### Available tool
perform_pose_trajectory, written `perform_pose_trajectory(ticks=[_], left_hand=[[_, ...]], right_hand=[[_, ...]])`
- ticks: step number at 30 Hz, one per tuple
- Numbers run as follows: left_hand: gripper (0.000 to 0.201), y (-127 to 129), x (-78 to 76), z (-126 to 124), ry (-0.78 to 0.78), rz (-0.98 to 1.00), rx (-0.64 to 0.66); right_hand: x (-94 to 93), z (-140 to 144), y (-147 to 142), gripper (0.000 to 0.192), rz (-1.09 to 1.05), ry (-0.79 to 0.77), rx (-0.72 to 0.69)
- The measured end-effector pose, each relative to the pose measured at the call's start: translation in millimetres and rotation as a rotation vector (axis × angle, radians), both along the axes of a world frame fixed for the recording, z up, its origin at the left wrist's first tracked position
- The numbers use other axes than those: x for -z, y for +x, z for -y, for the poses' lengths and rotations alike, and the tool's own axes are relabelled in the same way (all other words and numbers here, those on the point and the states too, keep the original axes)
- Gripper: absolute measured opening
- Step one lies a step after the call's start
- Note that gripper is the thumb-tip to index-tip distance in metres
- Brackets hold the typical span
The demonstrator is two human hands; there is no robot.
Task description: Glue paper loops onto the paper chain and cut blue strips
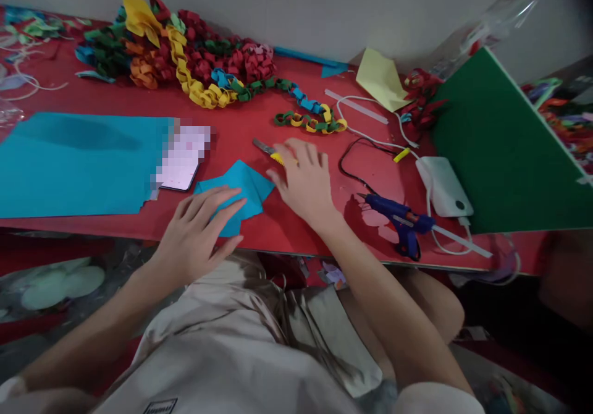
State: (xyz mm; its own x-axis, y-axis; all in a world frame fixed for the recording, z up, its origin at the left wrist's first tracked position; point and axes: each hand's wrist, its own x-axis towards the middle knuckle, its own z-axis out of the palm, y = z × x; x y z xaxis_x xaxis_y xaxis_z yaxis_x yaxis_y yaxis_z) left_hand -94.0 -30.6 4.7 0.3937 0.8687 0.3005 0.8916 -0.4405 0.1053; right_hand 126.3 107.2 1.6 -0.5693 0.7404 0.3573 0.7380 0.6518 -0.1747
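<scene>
A folded piece of blue paper (249, 190) lies near the table's front edge, with creases and angled corners. Over its left part is my left hand (197, 232), its fingers spread and holding nothing; whether the fingertips press on the paper I cannot tell. To the right of the paper, my right hand (306, 176) rests above a yellow utility knife (277, 156). Its fingers are apart over the knife's handle, partly hiding it, and do not wrap round it. The knife's metal end points to the upper left.
Blue sheets (78, 167) and a phone (183, 157) lie at left. Paper chains (199, 86) run along the back. On the right are a blue glue gun (398, 213), a white power bank (445, 185), cables and a leaning green board (504, 154).
</scene>
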Motion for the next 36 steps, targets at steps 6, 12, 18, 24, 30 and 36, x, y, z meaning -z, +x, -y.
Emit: perform_pose_trajectory(ticks=[6,12,18,24,30,36], left_hand=[[0.060,-45,18.7,41,0.054,-0.052,0.106],[0.054,-56,18.9,47,0.071,-0.059,0.158],[0.045,-60,20.0,53,0.051,-0.012,0.134],[0.021,-43,-18.3,57,0.306,0.223,-0.127],[0.026,-28,-38.7,35,0.207,0.773,-0.565],[0.050,-12,-34.8,-3,-0.290,1.466,-0.626]], right_hand=[[2.7,33,6,0.046,0.130,-0.034,-0.356],[0.5,35,6,0.045,0.128,-0.029,-0.345],[3.9,37,3,0.049,0.116,-0.048,-0.210],[-11.1,47,11,0.054,-0.115,-0.156,-0.206],[-31.1,64,19,0.020,-0.594,-0.481,-0.400],[-21.2,70,25,0.030,-0.566,-0.347,-0.235]])
